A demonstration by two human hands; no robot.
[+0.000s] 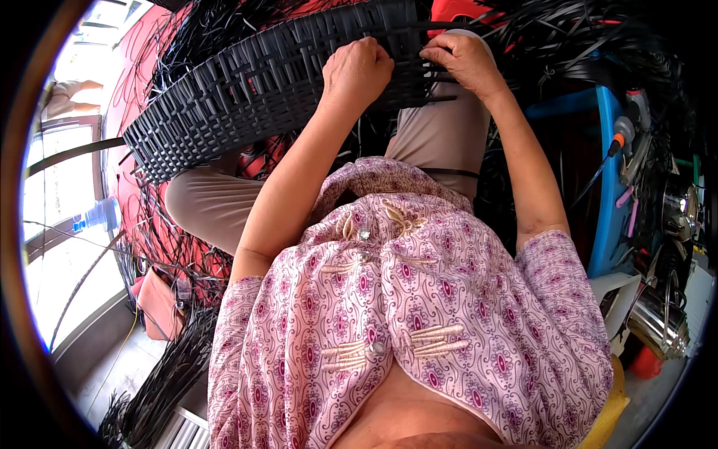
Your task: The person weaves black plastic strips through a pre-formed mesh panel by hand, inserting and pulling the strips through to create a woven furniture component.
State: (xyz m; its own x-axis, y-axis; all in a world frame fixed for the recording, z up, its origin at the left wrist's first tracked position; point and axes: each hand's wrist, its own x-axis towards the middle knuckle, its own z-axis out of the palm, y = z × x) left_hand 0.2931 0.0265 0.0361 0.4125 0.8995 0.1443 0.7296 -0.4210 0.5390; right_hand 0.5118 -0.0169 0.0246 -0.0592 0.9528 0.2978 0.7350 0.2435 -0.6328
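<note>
A long curved panel woven from flat black strips (247, 90) stretches from the far left to just beyond my knees. My left hand (359, 71) is closed in a fist against the panel near its right end, and its fingertips are hidden from view. A short gap to the right, my right hand (465, 63) has thumb and forefinger pinched together on a black strip at the panel's end. Loose strip ends stick out below the right hand, above my trouser leg (437, 138).
Tangles of loose black strips (591, 34) lie at the far right, and more cover the red floor covering (138, 161) on the left. A blue plastic frame (606, 187) stands to my right, with a tool with an orange collar (619, 138) beside it. Shiny metal pots (658, 322) sit further right.
</note>
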